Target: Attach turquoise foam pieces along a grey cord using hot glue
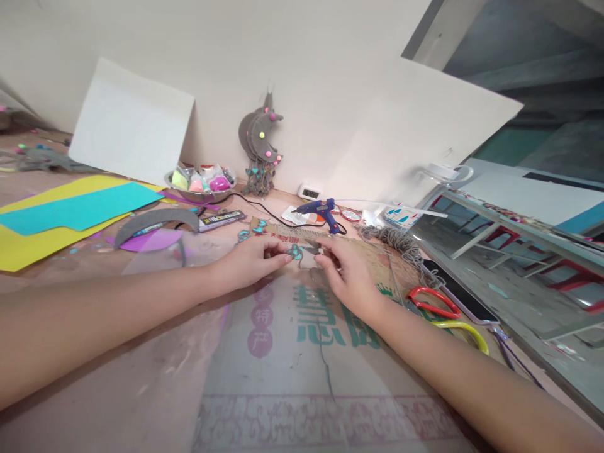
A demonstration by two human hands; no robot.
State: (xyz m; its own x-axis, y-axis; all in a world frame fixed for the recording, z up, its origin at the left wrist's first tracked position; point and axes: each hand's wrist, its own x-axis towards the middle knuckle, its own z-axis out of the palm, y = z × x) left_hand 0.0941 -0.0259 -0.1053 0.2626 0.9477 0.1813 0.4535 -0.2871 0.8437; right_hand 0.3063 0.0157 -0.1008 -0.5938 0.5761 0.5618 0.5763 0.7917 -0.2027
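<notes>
Over a printed sheet (278, 371), my two hands are close together at the middle of the view. My left hand (252, 261) pinches a small turquoise and grey piece (296, 253) between thumb and finger. Just to its right, my right hand (346, 270) has its fingers closed on a small dark grey piece (312, 248), whose exact shape is blurred. A grey cord (324, 362) trails down the sheet below the hands. More turquoise and grey pieces (258, 226) lie just behind my left hand.
Behind the hands lies a blue glue gun (315, 207). Red-handled scissors (434, 302), grey yarn (401, 245) and a phone (460, 292) are at the right. At the left are coloured sheets (80, 211) and a bowl (201, 194) of bagged pompoms. A moon ornament (261, 138) hangs behind.
</notes>
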